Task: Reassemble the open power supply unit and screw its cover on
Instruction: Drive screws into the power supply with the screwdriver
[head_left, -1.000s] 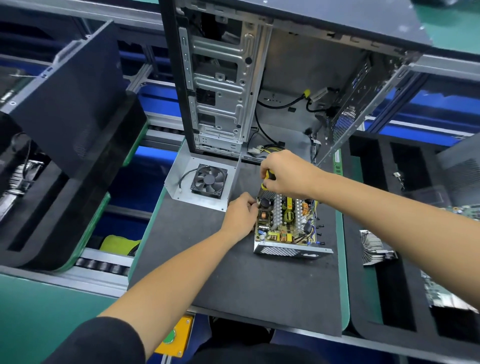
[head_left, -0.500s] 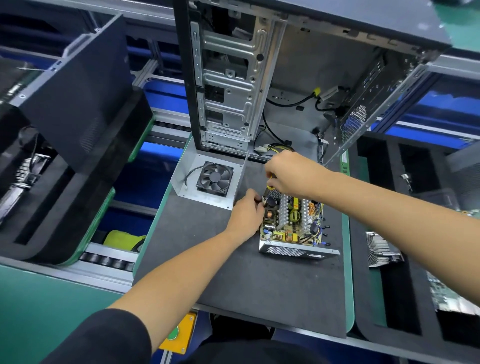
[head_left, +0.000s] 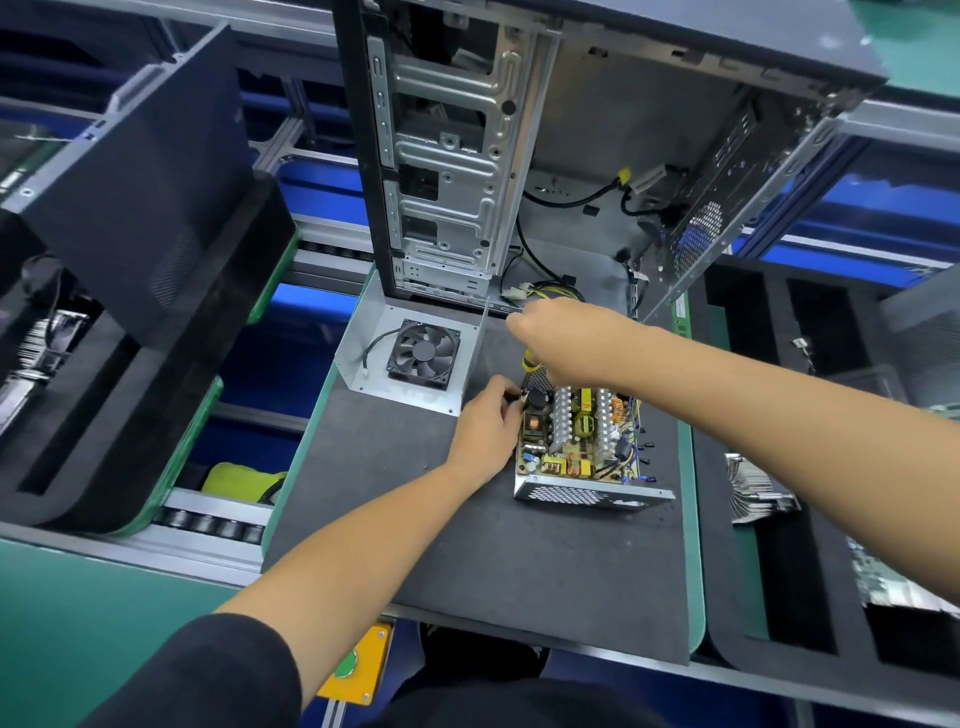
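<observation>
L hand rests at left edge of open PSU, fingers curled, tips pinching at the far-left corner by a black capacitor; what's pinched too small to tell. R hand above PSU's far end, fist closed round a yellow-handled screwdriver, only a bit of handle showing below the fist; tip hidden. PSU sits on dark foam mat, circuit board exposed, perforated side wall facing the wearer. PSU cover w/ black fan lies just beside, far-left of PSU, apart from it. Open PC case stands upright behind, cables loose inside. Small black screws on mat along PSU's right side.
</observation>
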